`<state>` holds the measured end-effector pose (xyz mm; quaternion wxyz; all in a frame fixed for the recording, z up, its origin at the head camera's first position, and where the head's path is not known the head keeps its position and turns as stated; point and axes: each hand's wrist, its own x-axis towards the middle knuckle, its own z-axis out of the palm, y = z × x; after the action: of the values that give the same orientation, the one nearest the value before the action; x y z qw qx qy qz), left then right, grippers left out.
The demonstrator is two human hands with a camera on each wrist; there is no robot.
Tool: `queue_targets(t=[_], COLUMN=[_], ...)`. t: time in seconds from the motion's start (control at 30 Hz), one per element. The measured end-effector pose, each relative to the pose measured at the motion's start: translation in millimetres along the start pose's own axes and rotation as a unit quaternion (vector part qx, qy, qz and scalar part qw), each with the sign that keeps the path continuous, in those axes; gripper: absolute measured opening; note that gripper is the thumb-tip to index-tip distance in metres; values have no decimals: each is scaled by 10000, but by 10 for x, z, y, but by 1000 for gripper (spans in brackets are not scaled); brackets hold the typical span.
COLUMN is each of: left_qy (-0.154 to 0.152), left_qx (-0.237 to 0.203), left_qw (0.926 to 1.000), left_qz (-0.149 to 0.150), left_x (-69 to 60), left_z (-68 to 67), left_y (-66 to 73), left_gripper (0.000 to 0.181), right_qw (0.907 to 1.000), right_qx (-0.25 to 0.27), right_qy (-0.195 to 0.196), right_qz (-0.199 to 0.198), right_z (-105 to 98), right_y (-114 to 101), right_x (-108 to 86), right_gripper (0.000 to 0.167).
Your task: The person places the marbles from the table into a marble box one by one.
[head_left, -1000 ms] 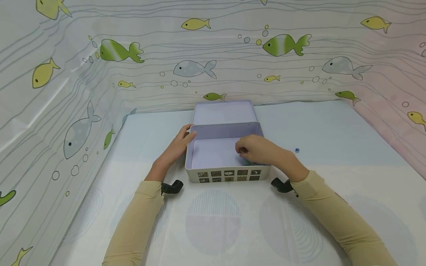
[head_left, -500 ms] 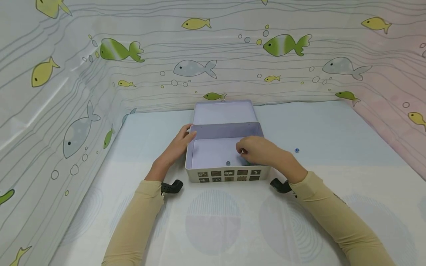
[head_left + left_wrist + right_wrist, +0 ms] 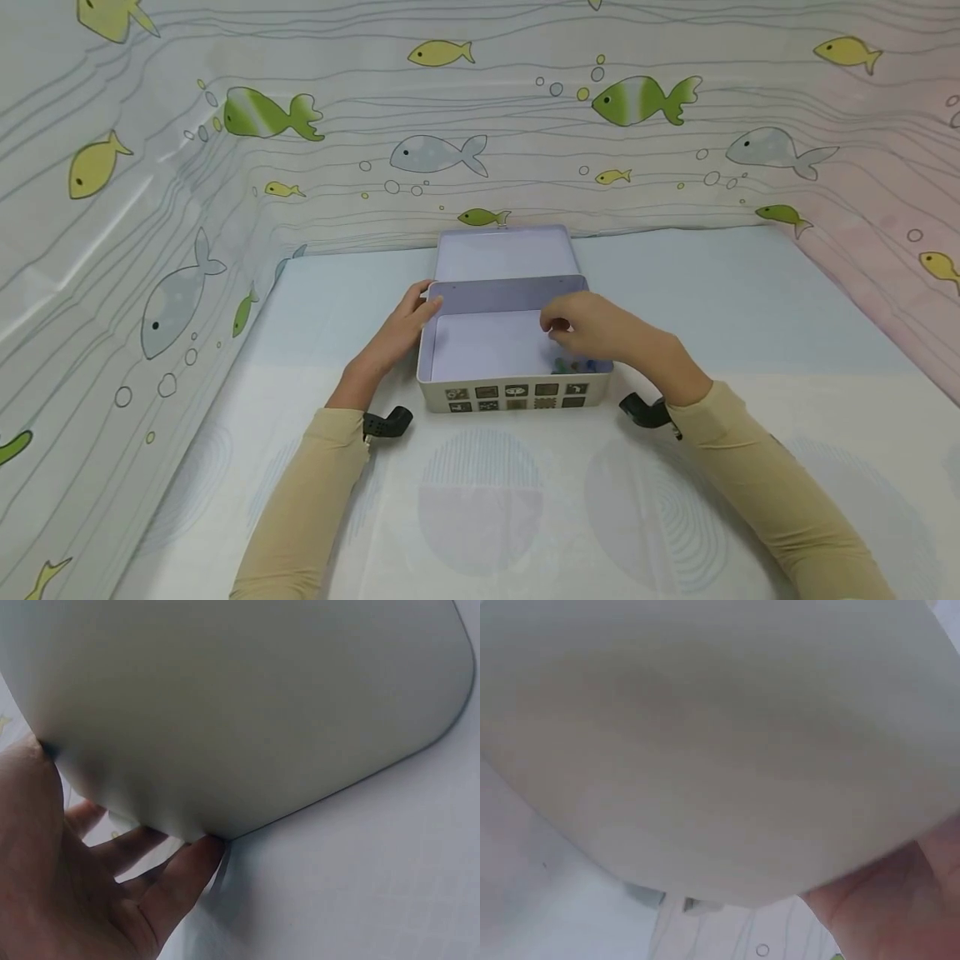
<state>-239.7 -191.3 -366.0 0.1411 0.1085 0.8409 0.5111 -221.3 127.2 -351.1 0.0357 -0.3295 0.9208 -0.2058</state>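
Observation:
A shallow box [image 3: 510, 294] with a lilac inside and rows of small dark pictures on its front stands with its lid [image 3: 504, 252] thrown back. My left hand [image 3: 399, 332] grips the box's left side, thumb on the rim. In the left wrist view, my left fingertips [image 3: 196, 862] support its lower edge. Over the right part of the box hovers my right hand [image 3: 600, 327], fingers bent towards the thumb; whether it holds a small thing is hidden. Several small coloured pieces [image 3: 561, 365], green and blue among them, lie in the front right corner.
A pale patterned cloth [image 3: 480, 500] covers the table. Behind and at both sides rises a fish-printed sheet [image 3: 360, 108]. Black wrist cameras [image 3: 388, 422] sit under both wrists, close to the box's front.
My right hand has risen and shifted right, uncovering the pieces in the corner. A small round piece seen mid-floor half a second ago is out of sight. The left hand stays put.

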Motion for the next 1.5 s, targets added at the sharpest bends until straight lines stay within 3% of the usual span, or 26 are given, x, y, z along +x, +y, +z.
queue_targets(t=[0.57, 0.73, 0.97, 1.2, 1.5], left_qy=[-24, -2, 28, 51, 41], left_qx=[-36, 64, 148, 146, 114], left_qw=[10000, 10000, 9999, 9999, 9999], left_qz=[17, 28, -16, -21, -3], left_x=[4, -13, -17, -19, -24], left_z=[-12, -10, -8, -4, 1], left_y=[-11, 1, 10, 8, -1], left_gripper=[63, 63, 62, 63, 62], right_qw=[9952, 9923, 9811, 9608, 9406], right_qx=[-144, -333, -498, -759, -640], right_qy=[629, 289, -281, -1132, -1741], right_qz=[733, 1158, 1847, 2414, 2844], right_z=[-407, -480, -552, -605, -599], right_y=[219, 340, 492, 590, 700], right_x=[-198, -252, -337, -449, -530], right_gripper=[17, 22, 22, 25, 10])
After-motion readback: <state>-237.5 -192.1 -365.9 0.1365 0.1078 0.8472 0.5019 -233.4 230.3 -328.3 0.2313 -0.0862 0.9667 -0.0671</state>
